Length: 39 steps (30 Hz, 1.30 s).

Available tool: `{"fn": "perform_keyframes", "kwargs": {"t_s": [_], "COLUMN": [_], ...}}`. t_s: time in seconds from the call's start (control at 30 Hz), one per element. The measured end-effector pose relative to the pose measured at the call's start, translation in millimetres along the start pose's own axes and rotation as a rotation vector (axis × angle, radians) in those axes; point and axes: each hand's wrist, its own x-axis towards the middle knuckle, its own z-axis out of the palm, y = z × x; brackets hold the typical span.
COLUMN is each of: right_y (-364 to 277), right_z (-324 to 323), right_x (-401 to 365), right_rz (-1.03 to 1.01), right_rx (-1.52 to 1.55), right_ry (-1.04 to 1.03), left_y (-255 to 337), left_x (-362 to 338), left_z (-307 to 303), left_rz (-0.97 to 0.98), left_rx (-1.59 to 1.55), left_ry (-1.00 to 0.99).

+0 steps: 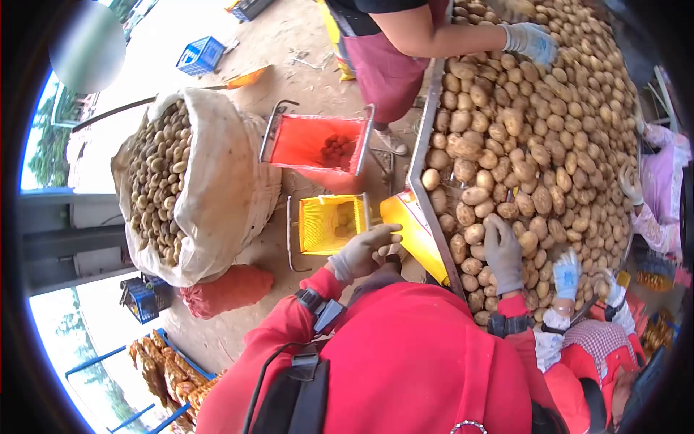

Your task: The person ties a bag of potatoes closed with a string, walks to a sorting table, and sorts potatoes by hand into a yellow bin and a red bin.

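Note:
Potatoes (pixel 528 166) cover a metal-edged sorting table (pixel 418 163) in a thick layer. My right hand (pixel 503 254), in a grey glove, lies over the potatoes near the table's front left, its fingers stretched out and touching them. No potato shows gripped in it. My left hand (pixel 366 249), also gloved, is off the table, its fingers apart and nothing visible in them. Just beyond it stands a yellow mesh bag (pixel 312 230) on a metal frame, a few potatoes at its bottom. Beside my left hand, a yellow sheet or bag (pixel 412 235) hangs at the table edge.
A red mesh bag (pixel 289 141) on a frame holds some potatoes. Left of it stands a large white sack (pixel 224 181) full of potatoes, with a filled red sack (pixel 230 291) below. Co-workers' gloved hands (pixel 531 42) (pixel 567 275) reach over the table. A blue crate (pixel 201 56) sits farther off.

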Motion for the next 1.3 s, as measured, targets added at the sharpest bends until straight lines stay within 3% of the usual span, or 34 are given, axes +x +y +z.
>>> {"fn": "perform_keyframes", "kwargs": {"t_s": [0.07,0.13,0.2,0.33,0.4,0.57,0.67,0.73,0.77,0.87,0.9,1.0,1.07,1.13,1.17,1.23,1.27,1.3], "right_y": [-14,-27,-31,-43,-49,-39,-54,-55,-44,-35,-29,-32,-26,1,15,18,19,33], "right_z": [-1,-2,-6,-19,-25,-18,-31,-46,-46,-54,-50,-56,-47,-27,-10,-44,-53,-40], "right_x": [-2,-8,-22,-49,-62,-117,-121,-122,-132,-133,-139,-127,-150,-199,-228,-240,-246,-258], "right_rz": [0.042,0.183,0.251,0.303,0.35,0.465,0.414,0.41,0.315,0.215,0.2,-0.028,-0.014,-0.012,0.053,0.137,0.185,0.206], "right_rx": [-0.048,0.091,0.13,0.082,0.067,0.053,0.07,0.05,-0.069,-0.115,-0.1,-0.085,-0.173,-0.229,-0.239,-0.258,-0.252,-0.317], "right_ry": [0.045,0.052,0.056,0.059,0.056,-0.053,-0.014,0.031,0.074,0.108,0.041,0.05,0.005,0.011,0.127,0.091,0.075,0.118], "left_y": [-5,12,43,65,55,23,-4,21,38,94,107,112,78,55,36,7,-34,-37], "left_x": [-11,-18,-20,14,43,50,46,39,41,56,59,75,94,79,89,98,112,115], "left_z": [-18,-26,-44,-122,-167,-141,-143,-150,-154,-162,-157,-96,-42,78,99,139,153,183], "left_rz": [0.231,0.318,0.185,0.479,0.448,0.633,0.55,0.42,0.347,0.258,0.27,0.26,0.365,0.323,0.404,0.504,0.403,0.144], "left_rx": [0.721,1.081,1.041,1.01,0.706,1.269,1.376,1.316,1.238,0.782,0.643,0.63,0.915,1.2,1.455,1.855,1.903,1.81], "left_ry": [0.033,0.097,0.247,0.44,0.332,0.001,-0.057,0.073,0.19,0.609,0.695,0.565,0.301,0.08,-0.121,-0.434,-0.318,-0.283]}}
